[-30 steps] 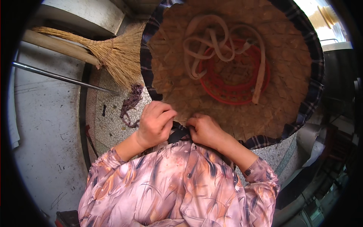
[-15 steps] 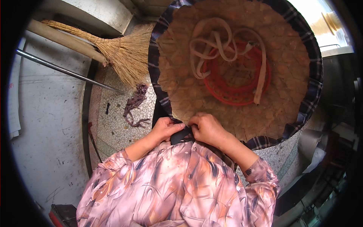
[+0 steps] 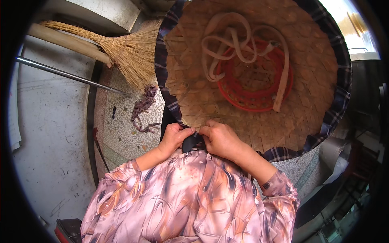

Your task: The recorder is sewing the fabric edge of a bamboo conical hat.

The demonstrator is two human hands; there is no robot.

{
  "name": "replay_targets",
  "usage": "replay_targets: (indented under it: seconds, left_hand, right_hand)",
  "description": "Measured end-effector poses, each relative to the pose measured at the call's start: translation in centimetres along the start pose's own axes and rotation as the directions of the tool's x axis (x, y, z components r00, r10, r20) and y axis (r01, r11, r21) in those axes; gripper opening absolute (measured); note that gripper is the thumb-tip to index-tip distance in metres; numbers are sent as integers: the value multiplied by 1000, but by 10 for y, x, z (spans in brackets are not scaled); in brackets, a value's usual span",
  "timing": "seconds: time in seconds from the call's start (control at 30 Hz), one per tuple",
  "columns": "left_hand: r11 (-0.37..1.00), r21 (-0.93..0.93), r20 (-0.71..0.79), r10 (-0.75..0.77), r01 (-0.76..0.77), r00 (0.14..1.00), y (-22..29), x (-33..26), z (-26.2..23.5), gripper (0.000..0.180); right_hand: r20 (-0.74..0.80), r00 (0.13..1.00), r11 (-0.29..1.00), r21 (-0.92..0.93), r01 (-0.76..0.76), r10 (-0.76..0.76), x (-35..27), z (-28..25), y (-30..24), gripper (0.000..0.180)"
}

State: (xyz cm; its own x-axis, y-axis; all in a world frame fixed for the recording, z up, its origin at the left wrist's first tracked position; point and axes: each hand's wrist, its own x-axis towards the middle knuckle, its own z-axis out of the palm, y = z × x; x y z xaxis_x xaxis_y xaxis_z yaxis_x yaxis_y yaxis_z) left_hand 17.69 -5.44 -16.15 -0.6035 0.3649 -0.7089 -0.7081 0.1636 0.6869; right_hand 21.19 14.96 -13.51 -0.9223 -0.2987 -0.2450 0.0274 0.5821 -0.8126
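A wide woven bamboo hat [image 3: 190, 97] lies with its inside facing up, its rim wrapped in dark plaid cloth [image 3: 343, 83]. A red plastic ring [image 3: 227, 99] sits at its centre, with a pale strap [image 3: 283, 81] looped loosely over it. At the hat's near edge, my left hand [image 3: 174, 137] pinches the dark cloth edging between thumb and fingers. Close beside it, my right hand [image 3: 221, 139] is closed in a pinch on the same stretch of rim. Any small thing between its fingertips is hidden. Below my fingers hangs a bit of black cloth [image 3: 189, 142].
On the speckled floor [image 3: 121, 137] at left lie a straw broom [image 3: 131, 52] and a tangled purplish strand bundle [image 3: 142, 107]. A metal rod [image 3: 73, 75] and a wooden pole [image 3: 69, 43] reach in from the left, over a grey panel [image 3: 52, 133].
The hat has shifted slightly and its near rim is tilted a little differently. My hands stay at the same spot on the edge, the fingers moving only slightly.
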Motion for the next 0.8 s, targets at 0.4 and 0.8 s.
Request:
replay_targets:
  seconds: [0.4,0.8]
  left_hand:
    - [996,-90,12,27,-25,1000,8,-3,-1,16]
    - [979,-178,125,-80,102,989,10,-6,-12,8]
  right_hand:
    - [-113,990,997,11,-77,78,-3,0,-4,12]
    - [-201,979,998,59,-7,19,-12,5,-6,13]
